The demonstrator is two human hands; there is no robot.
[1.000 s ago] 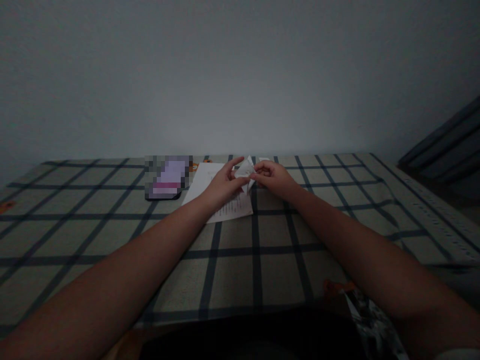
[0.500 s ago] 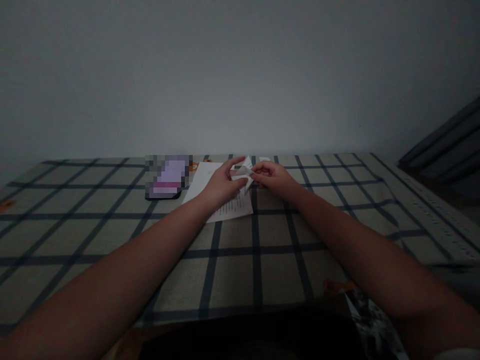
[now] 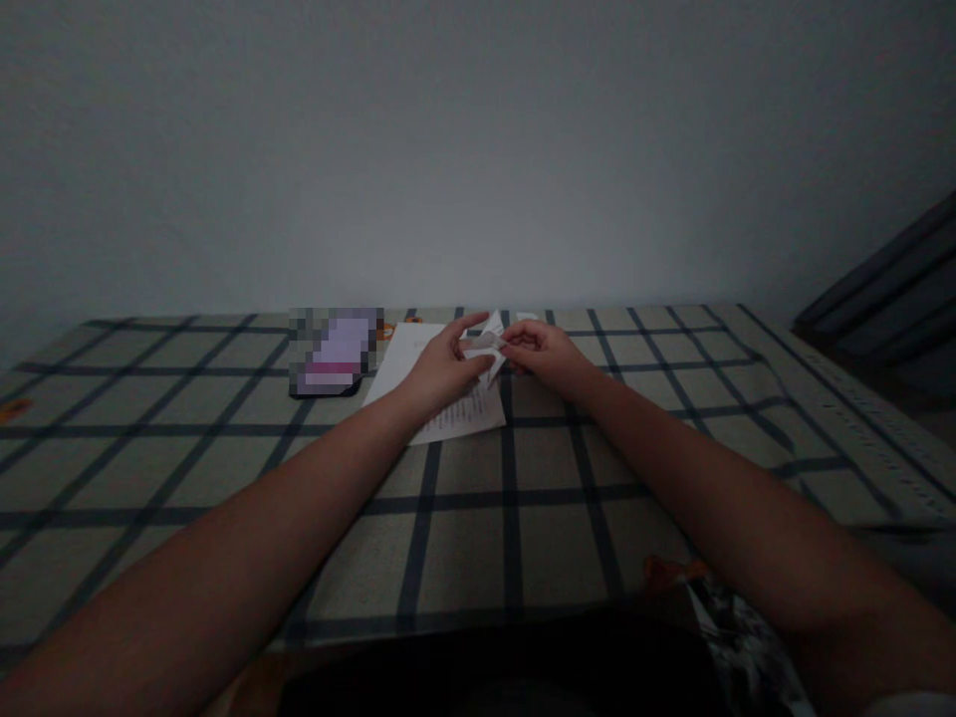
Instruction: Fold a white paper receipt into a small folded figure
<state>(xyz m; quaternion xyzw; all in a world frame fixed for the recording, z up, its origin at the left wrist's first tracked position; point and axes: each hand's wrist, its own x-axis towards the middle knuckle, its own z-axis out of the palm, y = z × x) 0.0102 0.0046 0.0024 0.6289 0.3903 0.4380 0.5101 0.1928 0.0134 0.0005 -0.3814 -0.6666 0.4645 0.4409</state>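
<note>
A small piece of folded white paper [image 3: 491, 344] with pointed corners is held between my two hands, just above the table. My left hand [image 3: 448, 363] grips its left side, thumb in front and the index finger stretched out behind. My right hand [image 3: 544, 351] pinches its right side between thumb and fingertips. Beneath my left hand lies a printed sheet of paper [image 3: 457, 423], flat on the cloth and partly covered by the hand and wrist. Its lines of text are too small to read.
A phone [image 3: 336, 354] with a blurred screen lies left of the sheet. A checked tablecloth [image 3: 470, 538] covers the table, which meets a plain wall [image 3: 478, 149]. Behind my right hand a bit of white paper [image 3: 527, 317] shows. Dark striped fabric [image 3: 896, 269] hangs at the right.
Both hands keep nearly the same position and hold on the folded paper. The paper between them has shifted only very slightly.
</note>
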